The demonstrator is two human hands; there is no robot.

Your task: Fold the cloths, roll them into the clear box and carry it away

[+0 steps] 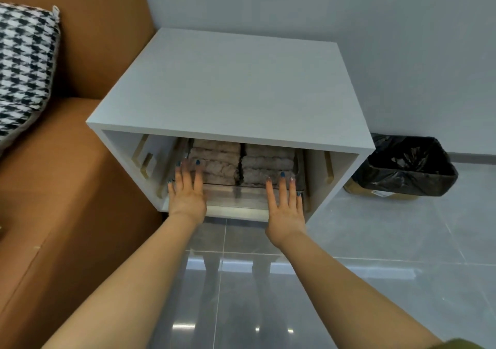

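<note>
The clear box (236,195) sits inside a white open-fronted cabinet (230,85), its front wall near the cabinet's opening. Several rolled grey-brown cloths (241,162) lie in it in two rows. My left hand (186,190) is flat against the box's front left, fingers straight and pointing into the cabinet. My right hand (284,203) lies flat against the front right of the box in the same way. Neither hand curls round anything.
A brown sofa (53,187) with a houndstooth cushion (24,66) stands close on the left of the cabinet. A cardboard bin lined with a black bag (405,168) stands on the right. Glossy grey floor tiles (375,241) lie below, a grey wall behind.
</note>
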